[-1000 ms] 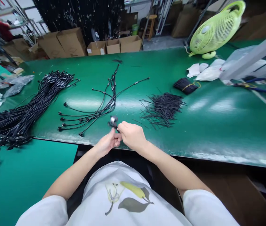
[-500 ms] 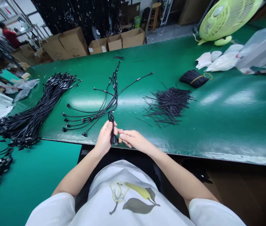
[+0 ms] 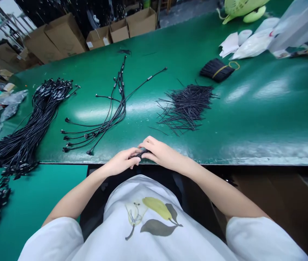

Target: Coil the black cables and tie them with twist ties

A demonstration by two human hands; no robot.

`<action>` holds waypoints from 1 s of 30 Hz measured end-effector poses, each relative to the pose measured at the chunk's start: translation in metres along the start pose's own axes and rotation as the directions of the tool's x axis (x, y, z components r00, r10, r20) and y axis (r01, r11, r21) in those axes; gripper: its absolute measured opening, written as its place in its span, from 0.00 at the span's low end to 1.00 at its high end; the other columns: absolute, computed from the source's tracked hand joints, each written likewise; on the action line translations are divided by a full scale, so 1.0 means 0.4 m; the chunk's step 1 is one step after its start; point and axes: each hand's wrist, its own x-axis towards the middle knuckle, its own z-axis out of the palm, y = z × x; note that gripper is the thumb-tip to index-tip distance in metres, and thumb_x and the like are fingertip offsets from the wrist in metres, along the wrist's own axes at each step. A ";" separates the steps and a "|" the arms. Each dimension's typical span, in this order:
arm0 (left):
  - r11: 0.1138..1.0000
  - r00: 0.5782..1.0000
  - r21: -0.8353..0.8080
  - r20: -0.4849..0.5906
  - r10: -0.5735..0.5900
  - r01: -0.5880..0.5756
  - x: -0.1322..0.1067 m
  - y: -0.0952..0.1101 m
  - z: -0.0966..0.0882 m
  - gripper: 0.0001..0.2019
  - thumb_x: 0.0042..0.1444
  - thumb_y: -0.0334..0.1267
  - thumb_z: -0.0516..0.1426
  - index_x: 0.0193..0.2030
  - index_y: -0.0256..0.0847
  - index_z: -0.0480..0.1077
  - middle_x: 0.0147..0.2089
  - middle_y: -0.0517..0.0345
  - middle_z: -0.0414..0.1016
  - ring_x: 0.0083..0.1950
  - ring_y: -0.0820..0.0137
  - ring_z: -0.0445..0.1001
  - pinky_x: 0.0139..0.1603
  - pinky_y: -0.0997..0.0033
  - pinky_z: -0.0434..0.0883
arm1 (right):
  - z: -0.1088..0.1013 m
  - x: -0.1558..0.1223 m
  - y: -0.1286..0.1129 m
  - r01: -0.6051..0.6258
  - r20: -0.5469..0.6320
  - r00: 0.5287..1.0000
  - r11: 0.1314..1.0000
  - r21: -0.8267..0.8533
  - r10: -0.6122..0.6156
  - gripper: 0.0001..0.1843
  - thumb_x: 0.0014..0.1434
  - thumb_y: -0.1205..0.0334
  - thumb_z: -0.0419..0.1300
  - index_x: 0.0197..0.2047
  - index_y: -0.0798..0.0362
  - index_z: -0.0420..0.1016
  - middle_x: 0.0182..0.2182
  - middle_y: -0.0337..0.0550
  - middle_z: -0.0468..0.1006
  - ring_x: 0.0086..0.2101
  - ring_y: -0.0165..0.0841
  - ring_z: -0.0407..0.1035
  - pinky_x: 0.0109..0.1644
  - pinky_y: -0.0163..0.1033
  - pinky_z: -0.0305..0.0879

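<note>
A coiled black cable lies sideways between my hands at the table's front edge. My left hand is closed round its left end, and my right hand grips the right end with bent fingers. Much of the coil is hidden by the fingers. Just beyond, to the left, several loose black cables with plugs at their ends lie spread on the green table. A heap of short black ties rests ahead and to the right of my right hand.
A thick bunch of black cables lies at the left. Behind the ties sits a bundle of black ties held by a yellow band. White bags and a green fan stand far right. Cardboard boxes line the far side.
The coiled cable has turned from upright to sideways. My right hand has moved onto its other end, where before it was pinched beside it. The view has tilted down.
</note>
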 end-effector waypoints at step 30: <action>0.848 0.805 0.529 -0.515 0.295 0.028 -0.020 -0.102 -0.116 0.21 0.63 0.40 0.51 0.62 0.41 0.62 0.56 0.44 0.71 0.56 0.58 0.70 0.60 0.57 0.63 | -0.111 -0.192 0.117 -0.598 -0.153 0.791 0.696 -0.397 0.593 0.16 0.67 0.52 0.49 0.33 0.51 0.70 0.24 0.50 0.72 0.24 0.38 0.64 0.28 0.41 0.48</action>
